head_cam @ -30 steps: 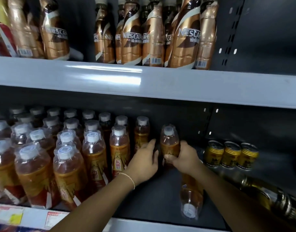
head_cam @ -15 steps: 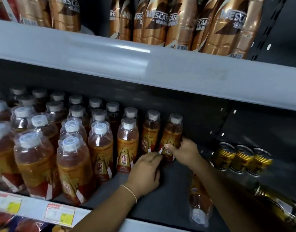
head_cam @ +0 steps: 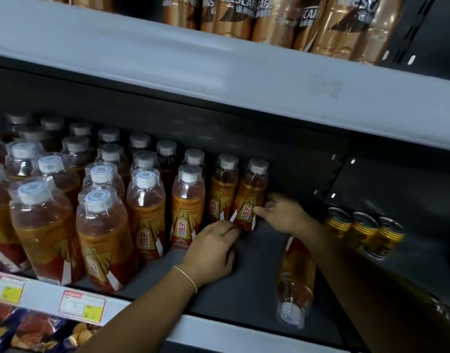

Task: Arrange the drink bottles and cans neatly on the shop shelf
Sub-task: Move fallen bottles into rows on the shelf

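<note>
Head view: the dark shelf (head_cam: 244, 289) runs under both hands, and the packed block of orange drink bottles (head_cam: 104, 225) fills it to the left of the left hand. Between the two hands, at the open end of the back row, stands the end bottle (head_cam: 250, 189), upright and just beside its neighbour. The right hand (head_cam: 282, 215) grips its lower right side, thumb across the label and fingers curled behind. The left hand (head_cam: 211, 253) lies knuckles-up on the shelf, fingers loosely extended, with the tips pressing the bottle's foot and wrapped round nothing. To do this step well, I would turn the label square to the front, nudge the base flush with the neighbour, and release only once it stands steady. Under the right forearm a lying bottle (head_cam: 295, 281) points its cap toward the shelf edge; it probably wants standing up next. To the right of the right hand sit three gold cans (head_cam: 364, 230).
</note>
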Action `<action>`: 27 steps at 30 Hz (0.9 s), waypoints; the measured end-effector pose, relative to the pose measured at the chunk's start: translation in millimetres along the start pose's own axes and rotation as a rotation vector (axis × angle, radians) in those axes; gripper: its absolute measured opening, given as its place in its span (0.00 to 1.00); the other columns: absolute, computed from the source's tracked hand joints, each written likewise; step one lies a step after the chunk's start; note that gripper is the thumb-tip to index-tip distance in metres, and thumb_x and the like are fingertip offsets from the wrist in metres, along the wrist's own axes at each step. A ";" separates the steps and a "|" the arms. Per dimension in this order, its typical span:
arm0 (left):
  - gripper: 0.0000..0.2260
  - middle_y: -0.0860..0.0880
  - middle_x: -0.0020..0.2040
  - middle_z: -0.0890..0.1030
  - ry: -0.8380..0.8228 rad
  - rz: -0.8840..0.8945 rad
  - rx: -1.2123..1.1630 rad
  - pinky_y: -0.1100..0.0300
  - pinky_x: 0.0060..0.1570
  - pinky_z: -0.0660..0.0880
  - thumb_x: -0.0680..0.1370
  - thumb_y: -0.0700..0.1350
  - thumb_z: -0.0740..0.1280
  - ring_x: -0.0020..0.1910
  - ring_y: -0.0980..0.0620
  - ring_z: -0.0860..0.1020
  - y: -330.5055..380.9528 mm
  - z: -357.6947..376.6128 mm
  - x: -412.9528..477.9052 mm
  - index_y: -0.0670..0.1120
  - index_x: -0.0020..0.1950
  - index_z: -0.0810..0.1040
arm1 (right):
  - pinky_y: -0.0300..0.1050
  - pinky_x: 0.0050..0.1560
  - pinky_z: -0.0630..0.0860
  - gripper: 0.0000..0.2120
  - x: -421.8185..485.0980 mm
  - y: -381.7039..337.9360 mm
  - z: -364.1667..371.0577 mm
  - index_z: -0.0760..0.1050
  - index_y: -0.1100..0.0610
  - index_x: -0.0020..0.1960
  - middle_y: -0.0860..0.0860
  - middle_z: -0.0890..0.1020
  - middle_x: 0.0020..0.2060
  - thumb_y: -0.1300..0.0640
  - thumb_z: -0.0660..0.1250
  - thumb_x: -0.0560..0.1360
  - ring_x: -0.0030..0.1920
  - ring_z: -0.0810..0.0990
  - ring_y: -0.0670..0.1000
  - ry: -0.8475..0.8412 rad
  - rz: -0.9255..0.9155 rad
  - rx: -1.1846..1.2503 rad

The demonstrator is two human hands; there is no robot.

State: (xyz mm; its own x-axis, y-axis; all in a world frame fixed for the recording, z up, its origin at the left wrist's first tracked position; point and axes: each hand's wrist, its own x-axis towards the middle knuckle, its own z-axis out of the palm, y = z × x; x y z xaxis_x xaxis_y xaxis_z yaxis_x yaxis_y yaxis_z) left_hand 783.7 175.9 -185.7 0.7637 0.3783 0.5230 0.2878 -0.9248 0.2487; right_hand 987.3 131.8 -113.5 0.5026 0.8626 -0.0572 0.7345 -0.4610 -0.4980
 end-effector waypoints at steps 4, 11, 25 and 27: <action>0.21 0.42 0.63 0.79 -0.042 0.144 0.034 0.48 0.63 0.75 0.71 0.41 0.69 0.63 0.42 0.77 11.1 0.3 1.5 0.41 0.64 0.79 | 0.37 0.57 0.71 0.19 -23.7 21.9 -22.2 0.71 0.51 0.71 0.49 0.79 0.63 0.51 0.65 0.81 0.58 0.76 0.44 0.073 -0.089 0.023; 0.22 0.46 0.73 0.69 -0.189 0.186 -0.147 0.52 0.69 0.67 0.83 0.53 0.55 0.70 0.48 0.68 72.1 14.1 23.4 0.47 0.76 0.66 | 0.27 0.51 0.72 0.13 -56.9 62.2 -36.0 0.80 0.59 0.62 0.52 0.83 0.56 0.63 0.65 0.80 0.54 0.80 0.46 0.219 -0.247 0.060; 0.49 0.51 0.79 0.44 -0.477 -0.140 0.147 0.52 0.59 0.73 0.72 0.64 0.67 0.63 0.39 0.70 142.6 35.0 19.6 0.51 0.79 0.39 | 0.36 0.65 0.67 0.18 -87.4 99.9 -39.7 0.80 0.54 0.64 0.53 0.80 0.63 0.66 0.63 0.77 0.65 0.75 0.51 0.073 -0.387 -0.178; 0.47 0.49 0.77 0.51 -0.445 -0.200 0.089 0.53 0.57 0.76 0.70 0.60 0.70 0.60 0.41 0.73 145.2 34.8 16.7 0.52 0.79 0.43 | 0.36 0.68 0.63 0.20 -87.4 103.5 -39.3 0.77 0.54 0.68 0.51 0.77 0.68 0.65 0.64 0.77 0.68 0.72 0.50 0.046 -0.392 -0.202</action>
State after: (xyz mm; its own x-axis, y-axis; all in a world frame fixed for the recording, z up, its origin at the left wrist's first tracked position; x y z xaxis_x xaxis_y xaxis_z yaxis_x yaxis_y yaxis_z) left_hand 858.3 46.6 -169.3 0.8555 0.5132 0.0685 0.4874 -0.8429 0.2278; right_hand 1037.3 0.4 -126.0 0.1851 0.9722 0.1432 0.9455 -0.1365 -0.2955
